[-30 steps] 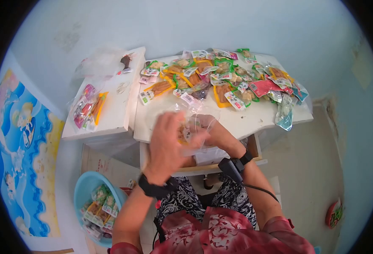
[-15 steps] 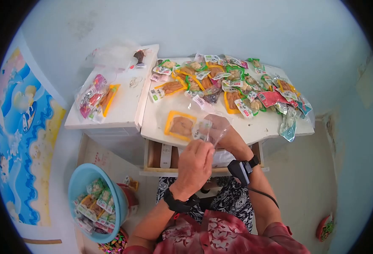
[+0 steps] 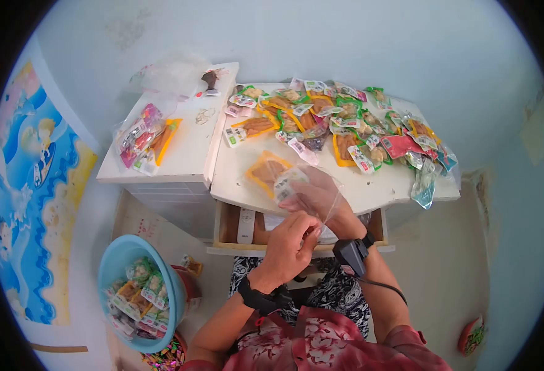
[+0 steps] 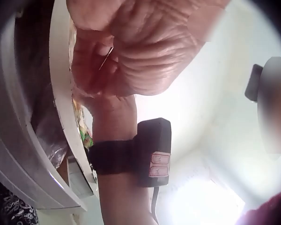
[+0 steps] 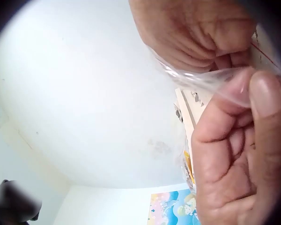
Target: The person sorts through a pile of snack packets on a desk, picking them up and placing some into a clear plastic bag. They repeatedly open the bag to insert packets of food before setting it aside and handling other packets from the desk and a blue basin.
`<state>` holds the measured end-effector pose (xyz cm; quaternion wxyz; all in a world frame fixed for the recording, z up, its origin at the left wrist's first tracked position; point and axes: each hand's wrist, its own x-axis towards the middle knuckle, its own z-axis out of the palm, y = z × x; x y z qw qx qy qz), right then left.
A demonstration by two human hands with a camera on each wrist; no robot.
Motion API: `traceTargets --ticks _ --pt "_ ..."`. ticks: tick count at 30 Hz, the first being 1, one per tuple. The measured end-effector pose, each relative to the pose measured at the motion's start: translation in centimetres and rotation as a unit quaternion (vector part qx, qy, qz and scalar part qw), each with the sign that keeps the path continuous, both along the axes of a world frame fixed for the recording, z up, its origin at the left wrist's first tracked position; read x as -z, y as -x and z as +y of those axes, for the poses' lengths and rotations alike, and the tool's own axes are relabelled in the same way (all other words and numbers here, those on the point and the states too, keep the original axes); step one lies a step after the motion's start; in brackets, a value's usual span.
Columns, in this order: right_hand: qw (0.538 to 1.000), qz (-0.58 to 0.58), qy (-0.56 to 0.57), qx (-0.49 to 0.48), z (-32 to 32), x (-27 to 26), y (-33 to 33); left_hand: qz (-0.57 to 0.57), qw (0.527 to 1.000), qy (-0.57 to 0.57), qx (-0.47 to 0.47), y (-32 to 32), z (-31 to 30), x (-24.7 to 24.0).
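Note:
In the head view, my right hand (image 3: 318, 195) holds a yellow-edged snack packet (image 3: 264, 173) by its white label end, above the front of the white desk (image 3: 235, 188). The packet's tan contents are blurred. A clear plastic bag (image 3: 333, 207) lies over the right hand and reaches back toward the wrist. Nearer the body, my left hand (image 3: 290, 244) pinches the edge of this bag. In the right wrist view, the left thumb and forefinger grip the film (image 5: 210, 82), which stretches from the right palm. The left palm (image 4: 150, 51) fills the top of the left wrist view.
Many snack packets (image 3: 346, 148) are heaped across the desk's back. A bagged bundle of packets (image 3: 142, 139) lies on the left cabinet. Below, an open drawer (image 3: 225, 226) holds a white remote-like object (image 3: 246, 226). A blue basin (image 3: 176, 278) with packets stands lower left.
My left hand, raised and blurred over the right hand a second ago, has come down to the bag's edge. The packet has come into view beyond the right hand and tilted slightly.

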<state>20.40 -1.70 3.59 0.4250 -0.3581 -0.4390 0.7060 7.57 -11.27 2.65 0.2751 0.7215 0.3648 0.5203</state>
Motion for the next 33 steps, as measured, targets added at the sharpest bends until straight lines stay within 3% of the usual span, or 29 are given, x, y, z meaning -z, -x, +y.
traceTargets --ticks 2,4,7,9,10,13,14,15,17,20,23,26,32,33 --pt "0.996 -0.087 -0.023 -0.005 0.9 0.6 0.6 0.01 1.0 0.002 -0.025 0.0 0.3 0.2" --pt "0.935 -0.188 -0.299 0.025 1.8 2.7 -0.1 0.01 0.999 0.001 -0.048 0.0 0.9 0.0" --pt "0.95 -0.174 -0.25 0.067 -0.7 1.7 -0.9 0.04 0.998 -0.005 -0.057 0.9 1.4 -1.2" --pt "0.895 -0.307 -0.309 0.099 -1.7 0.9 -1.9 0.05 0.998 -0.003 -0.047 1.4 2.1 -1.0" --pt "0.911 -0.334 -0.233 0.061 -2.6 -0.7 -2.7 0.056 0.998 -0.009 -0.039 1.7 2.4 -1.1" --pt "0.955 -0.182 -0.197 0.126 -3.9 -0.9 -4.4 0.059 0.998 -0.014 -0.017 2.5 3.7 -1.2" --pt "0.937 -0.182 -0.236 0.182 -3.6 -0.8 -4.9 0.054 0.998 -0.005 -0.01 2.7 4.1 -1.1" --pt "0.885 -0.274 -0.302 0.225 -3.1 -0.7 -5.8 0.049 0.999 0.005 -0.003 2.8 4.5 -1.0" --pt "0.736 -0.44 -0.415 0.303 -1.5 -0.8 -8.1 0.02 0.999 0.047 -0.001 3.1 5.2 -0.1" --pt "0.625 -0.564 -0.42 0.341 0.1 -1.3 -10.7 -0.02 0.995 0.097 0.01 3.4 6.0 0.8" --pt "0.609 -0.612 -0.399 0.308 0.8 -0.9 -12.1 -0.021 0.992 0.12 0.015 3.4 5.7 0.3" --pt "0.565 -0.605 -0.464 0.314 1.6 0.5 -12.7 -0.005 0.989 0.143 0.02 3.5 6.0 0.1" --pt "0.605 -0.592 -0.443 0.295 0.4 1.9 -12.9 -0.007 0.983 0.178 0.034 3.9 6.1 0.3" --pt "0.59 -0.594 -0.458 0.297 -0.1 1.7 -13.1 -0.011 0.982 0.184 0.035 3.9 6.1 0.4"
